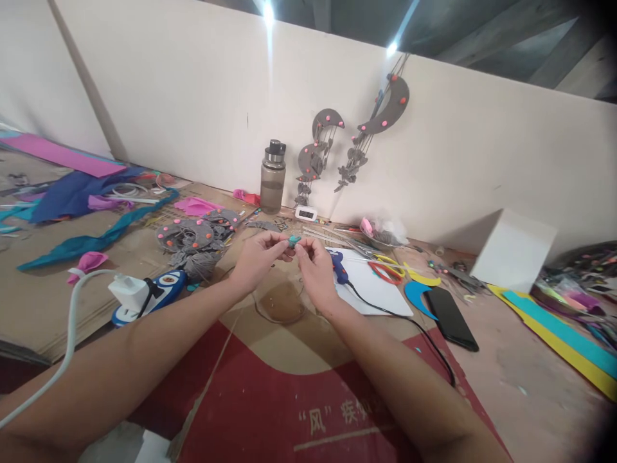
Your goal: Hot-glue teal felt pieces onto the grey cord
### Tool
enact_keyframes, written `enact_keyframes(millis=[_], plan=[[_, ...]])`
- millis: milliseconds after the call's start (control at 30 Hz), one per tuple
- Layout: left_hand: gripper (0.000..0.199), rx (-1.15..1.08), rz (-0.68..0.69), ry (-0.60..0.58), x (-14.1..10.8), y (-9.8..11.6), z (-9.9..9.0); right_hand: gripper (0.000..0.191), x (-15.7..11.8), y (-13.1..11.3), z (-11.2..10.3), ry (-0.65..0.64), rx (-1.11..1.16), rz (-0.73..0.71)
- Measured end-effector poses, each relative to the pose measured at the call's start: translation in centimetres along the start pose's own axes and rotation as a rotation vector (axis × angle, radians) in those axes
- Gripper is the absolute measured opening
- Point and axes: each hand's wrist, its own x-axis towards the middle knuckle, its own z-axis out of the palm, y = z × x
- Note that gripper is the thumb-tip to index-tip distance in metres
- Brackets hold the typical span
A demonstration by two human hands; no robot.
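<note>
A small teal piece (294,240) is pinched between fingers (276,249).

Left hand (255,262) and right hand (315,270) meet over the bench (511,366), both pinching a small teal piece (293,240). Blue glue gun (339,267) just beside the right hand, on a white board (378,297). Dark phone (452,319) farther right, I see, blue crescent (417,295) against it. Bottle (272,185) near the wall (193,96).

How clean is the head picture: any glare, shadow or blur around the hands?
Head view: two lights flare into streaks at the top; head view: a shadow falls left of the white object, away from the hands; head view: the teal piece pinched between left hand and right hand looks soft, fine detail unclear.
</note>
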Motion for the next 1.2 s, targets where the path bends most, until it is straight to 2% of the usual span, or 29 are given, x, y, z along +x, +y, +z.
enact_keyframes(millis=[167, 467, 767, 967, 1200], plan=[[0.024, -0.096, -0.073, -0.005, 0.2, -0.2, 0.0, 0.013, 0.0, 0.1, -0.1, 0.001, -0.053, -0.051], [0.022, -0.119, -0.092, 0.034, 0.0, 0.2, 0.2, 0.018, -0.4, -0.6, -0.2, -0.008, -0.176, -0.115], [0.019, -0.144, -0.122, 0.04, 0.1, 0.2, 0.2, 0.02, -0.4, -0.5, -0.2, -0.005, -0.201, -0.115], [0.02, -0.221, -0.235, 0.038, -0.2, 0.8, 0.3, 0.021, -0.3, -0.6, -0.3, 0.011, -0.233, -0.11], [0.019, -0.295, -0.219, 0.002, 0.0, 0.7, 0.4, 0.021, -0.3, -0.8, -0.4, 0.013, -0.222, -0.099]])
